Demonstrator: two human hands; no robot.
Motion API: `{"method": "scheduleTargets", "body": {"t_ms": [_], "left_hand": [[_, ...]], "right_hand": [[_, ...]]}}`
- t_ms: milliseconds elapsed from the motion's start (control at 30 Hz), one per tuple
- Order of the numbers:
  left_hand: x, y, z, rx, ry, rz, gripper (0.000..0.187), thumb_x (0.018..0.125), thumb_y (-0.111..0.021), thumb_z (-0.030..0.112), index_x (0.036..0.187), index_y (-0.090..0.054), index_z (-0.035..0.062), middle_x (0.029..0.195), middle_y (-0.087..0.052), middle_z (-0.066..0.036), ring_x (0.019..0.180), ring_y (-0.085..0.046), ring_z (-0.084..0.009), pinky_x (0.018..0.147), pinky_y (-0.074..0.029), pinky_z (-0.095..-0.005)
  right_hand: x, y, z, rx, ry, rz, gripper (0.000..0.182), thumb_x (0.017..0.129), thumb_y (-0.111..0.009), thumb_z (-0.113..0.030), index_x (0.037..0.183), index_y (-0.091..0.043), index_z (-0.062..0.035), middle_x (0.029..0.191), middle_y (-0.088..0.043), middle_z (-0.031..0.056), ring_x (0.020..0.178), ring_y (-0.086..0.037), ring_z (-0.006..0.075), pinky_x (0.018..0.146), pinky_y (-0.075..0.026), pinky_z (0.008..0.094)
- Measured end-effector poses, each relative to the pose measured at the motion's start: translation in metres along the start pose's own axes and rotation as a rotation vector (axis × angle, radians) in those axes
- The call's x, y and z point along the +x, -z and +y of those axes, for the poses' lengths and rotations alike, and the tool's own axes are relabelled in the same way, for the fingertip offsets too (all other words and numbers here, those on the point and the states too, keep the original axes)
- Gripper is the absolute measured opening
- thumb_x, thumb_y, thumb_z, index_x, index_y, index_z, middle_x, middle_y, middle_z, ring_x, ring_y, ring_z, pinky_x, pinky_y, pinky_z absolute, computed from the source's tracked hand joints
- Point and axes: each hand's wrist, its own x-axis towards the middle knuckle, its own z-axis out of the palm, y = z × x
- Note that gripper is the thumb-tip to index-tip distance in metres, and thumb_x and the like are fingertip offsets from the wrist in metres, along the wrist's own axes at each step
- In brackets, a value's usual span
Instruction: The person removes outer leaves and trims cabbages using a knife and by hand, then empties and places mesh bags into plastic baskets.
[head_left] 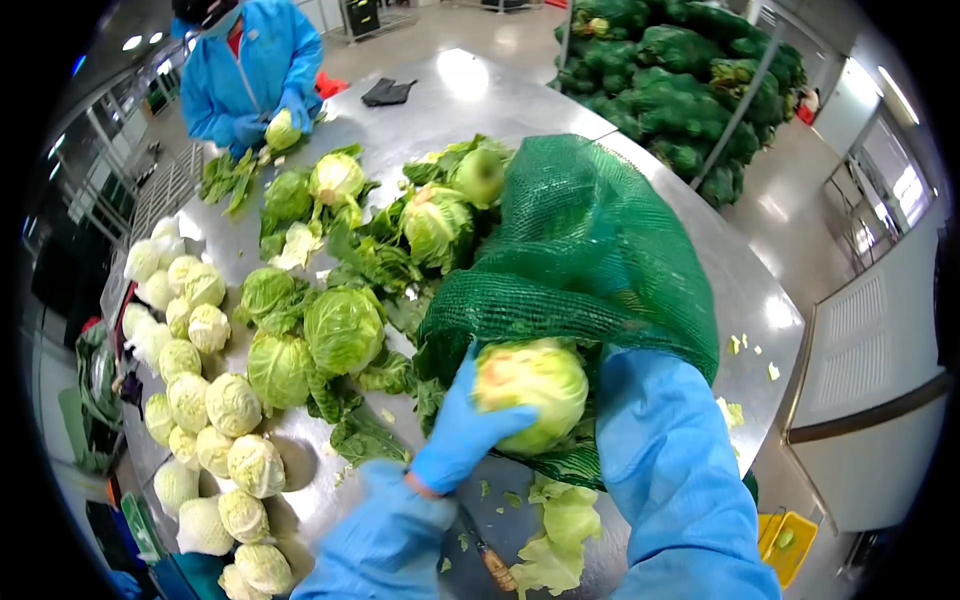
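My left hand (465,415), in a blue glove, is wrapped round the left side of a cabbage (535,390) at the mouth of a green mesh bag (610,240). The right sleeve (670,440) reaches into the bag, so the mesh covers my right hand and its fingers cannot be made out. Below the cabbage, a knife (490,560) with a wooden handle lies on the metal table beside a loose pale leaf (560,535).
Trimmed cabbages (232,404) crowd the table's left side; leafy ones (343,330) lie in the middle. A co-worker (250,70) handles a cabbage across the table (440,100). Full mesh bags (690,90) are stacked behind. A yellow basket (795,550) stands lower right.
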Motion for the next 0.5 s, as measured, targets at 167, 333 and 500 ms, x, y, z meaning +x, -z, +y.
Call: {"method": "scheduleTargets", "body": {"t_ms": [167, 333, 500], "left_hand": [[-0.115, 0.054, 0.041, -0.478, 0.032, 0.068, 0.091, 0.078, -0.072, 0.048, 0.147, -0.030, 0.0049, 0.145, -0.042, -0.019, 0.130, -0.046, -0.0341, 0.108, -0.041, -0.0478], [-0.179, 0.125, 0.016, -0.427, -0.168, 0.572, 0.083, 0.080, -0.071, 0.043, 0.145, -0.036, 0.0049, 0.142, -0.045, -0.015, 0.128, -0.048, -0.0324, 0.107, -0.042, -0.0476], [-0.172, 0.198, -0.049, -0.086, -0.099, 0.679, 0.063, 0.080, -0.075, 0.020, 0.134, -0.048, 0.0009, 0.122, -0.059, -0.012, 0.105, -0.061, -0.0232, 0.092, -0.051, -0.0371]], "right_hand": [[-0.146, 0.023, 0.024, 0.487, -0.420, -0.222, 0.056, 0.091, -0.060, -0.028, 0.140, -0.042, -0.0061, 0.138, -0.049, 0.0144, 0.126, -0.050, 0.0305, 0.105, -0.043, 0.0494], [-0.310, 0.053, 0.030, 0.740, -0.762, -0.359, 0.057, 0.091, -0.060, -0.028, 0.141, -0.041, -0.0062, 0.141, -0.048, 0.0148, 0.129, -0.049, 0.0307, 0.107, -0.042, 0.0499], [-0.412, 0.049, 0.000, 0.565, -0.420, -0.846, 0.074, 0.083, -0.071, -0.026, 0.145, -0.035, -0.0078, 0.136, -0.052, 0.0114, 0.125, -0.052, 0.0255, 0.104, -0.044, 0.0416]]}}
